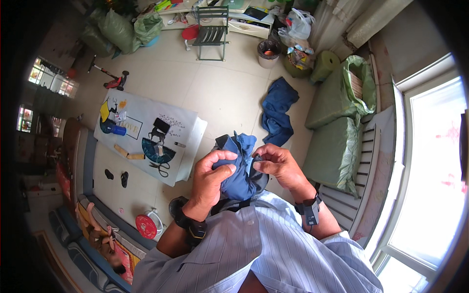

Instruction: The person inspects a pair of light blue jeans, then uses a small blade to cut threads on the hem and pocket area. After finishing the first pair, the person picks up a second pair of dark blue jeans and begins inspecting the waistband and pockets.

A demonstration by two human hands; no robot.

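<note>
A piece of dark blue cloth (235, 179), bunched up and probably a garment, is held in front of my body between both hands. My left hand (209, 178) grips its left side, thumb and forefinger pressed together on the fabric. On the other side, my right hand (279, 166) pinches a darker edge of the cloth between thumb and fingers. A lighter blue fold stands up between the hands. Both wrists carry dark bands with small devices. Beyond my hands, a second blue garment (279, 112) lies crumpled on the floor.
To the left stands a low covered table (188, 132) with scissors (159, 169), a phone (161, 125) and a blue cup. Green wrapped bundles (332, 151) line the right. A folding chair (211, 36) and bin (268, 52) are at the back. A person lies on the left sofa.
</note>
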